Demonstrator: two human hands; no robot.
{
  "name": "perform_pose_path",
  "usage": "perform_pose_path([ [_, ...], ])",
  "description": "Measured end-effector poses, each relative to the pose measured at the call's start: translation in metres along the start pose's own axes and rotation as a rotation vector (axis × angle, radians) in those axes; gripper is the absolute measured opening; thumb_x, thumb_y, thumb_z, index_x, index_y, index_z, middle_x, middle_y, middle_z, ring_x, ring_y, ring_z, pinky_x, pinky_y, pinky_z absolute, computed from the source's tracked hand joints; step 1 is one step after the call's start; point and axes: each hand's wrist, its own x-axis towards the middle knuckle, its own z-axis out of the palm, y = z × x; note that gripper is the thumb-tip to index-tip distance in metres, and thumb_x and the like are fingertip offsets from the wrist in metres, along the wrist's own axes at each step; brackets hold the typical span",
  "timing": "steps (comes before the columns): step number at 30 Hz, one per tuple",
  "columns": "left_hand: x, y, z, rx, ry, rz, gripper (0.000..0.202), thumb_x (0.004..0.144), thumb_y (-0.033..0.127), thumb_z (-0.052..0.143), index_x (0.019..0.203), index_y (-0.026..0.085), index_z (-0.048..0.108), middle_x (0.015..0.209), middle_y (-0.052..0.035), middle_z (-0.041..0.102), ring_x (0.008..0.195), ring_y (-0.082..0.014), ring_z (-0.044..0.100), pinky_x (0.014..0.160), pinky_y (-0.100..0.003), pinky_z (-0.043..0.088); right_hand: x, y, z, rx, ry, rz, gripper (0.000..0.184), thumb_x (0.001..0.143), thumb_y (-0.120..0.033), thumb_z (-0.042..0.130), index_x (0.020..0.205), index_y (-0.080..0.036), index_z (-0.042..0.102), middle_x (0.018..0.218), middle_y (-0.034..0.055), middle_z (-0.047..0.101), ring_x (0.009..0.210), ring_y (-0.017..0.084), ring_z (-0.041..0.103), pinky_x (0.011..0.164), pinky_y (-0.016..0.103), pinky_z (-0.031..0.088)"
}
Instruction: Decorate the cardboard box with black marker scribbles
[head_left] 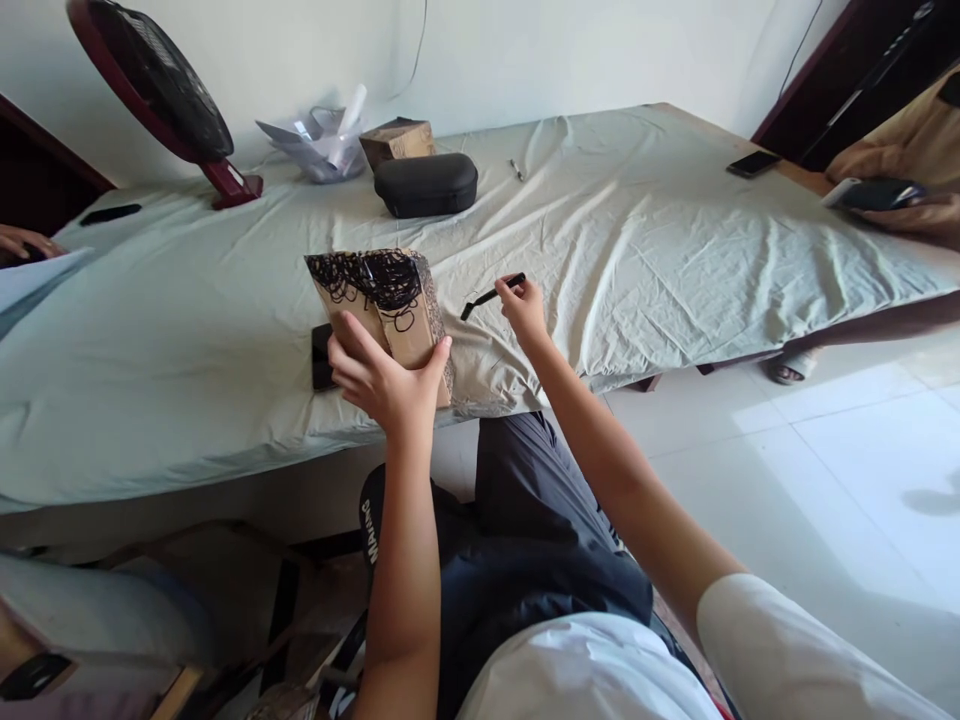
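My left hand [386, 378] is wrapped round the lower end of a brown cardboard box [390, 305], held up over the near edge of the table. Its open top is full of tangled thin black loops. My right hand [523, 308] is closed in a pinch on a thin black band [491, 295], stretched out to the left just above the grey cloth [637, 230]. A small black object [321, 358] lies on the cloth behind the box, partly hidden by my left hand.
A dark red fan [161, 90], clear plastic bags [322, 140], a small cardboard box [397, 140] and a black case [426, 184] stand at the table's back. A phone [754, 163] lies far right. Other people's hands show at the left [22, 243] and right [892, 200] edges.
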Motion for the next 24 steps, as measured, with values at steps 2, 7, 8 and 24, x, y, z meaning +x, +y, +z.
perform_pose_path([
  [2,-0.001,0.0,0.0,-0.001,0.008,0.009,0.138,0.074,0.064,0.098,0.183,0.012,0.031,0.179,-0.0333,0.033,0.162,-0.0594,0.039,0.129,-0.077,0.041,-0.002,-0.001,0.0,0.0,0.093,-0.092,0.033,0.097,-0.048,0.079,0.088,-0.025,0.057,0.074,-0.0027,0.052,0.076,0.017,0.06,0.071,0.03,0.049],
  [7,-0.001,-0.006,0.004,0.001,0.013,0.026,0.142,0.072,0.07,0.097,0.183,0.011,0.031,0.179,-0.0337,0.032,0.161,-0.06,0.038,0.128,-0.076,0.042,-0.023,-0.027,0.0,0.056,0.131,-0.241,0.051,0.102,-0.073,0.068,0.089,-0.028,0.049,0.071,-0.0043,0.046,0.067,0.016,0.057,0.067,0.03,0.048],
  [8,-0.001,-0.007,0.005,0.002,0.012,0.03,0.143,0.071,0.072,0.097,0.183,0.011,0.032,0.18,-0.0338,0.032,0.161,-0.0604,0.038,0.128,-0.077,0.042,-0.032,-0.038,0.002,0.105,0.074,-0.253,0.048,0.106,-0.073,0.062,0.093,-0.028,0.051,0.068,-0.0048,0.047,0.061,0.015,0.053,0.062,0.031,0.045],
  [24,-0.013,0.016,-0.009,0.024,-0.008,-0.019,0.106,0.097,0.053,0.073,0.18,0.001,0.033,0.176,-0.0377,0.035,0.156,-0.0575,0.046,0.124,-0.073,0.047,-0.095,-0.103,0.081,-0.184,-0.3,-0.82,0.014,0.098,-0.038,0.061,0.097,-0.028,0.069,0.091,0.0025,0.071,0.093,0.025,0.069,0.108,0.048,0.051],
])
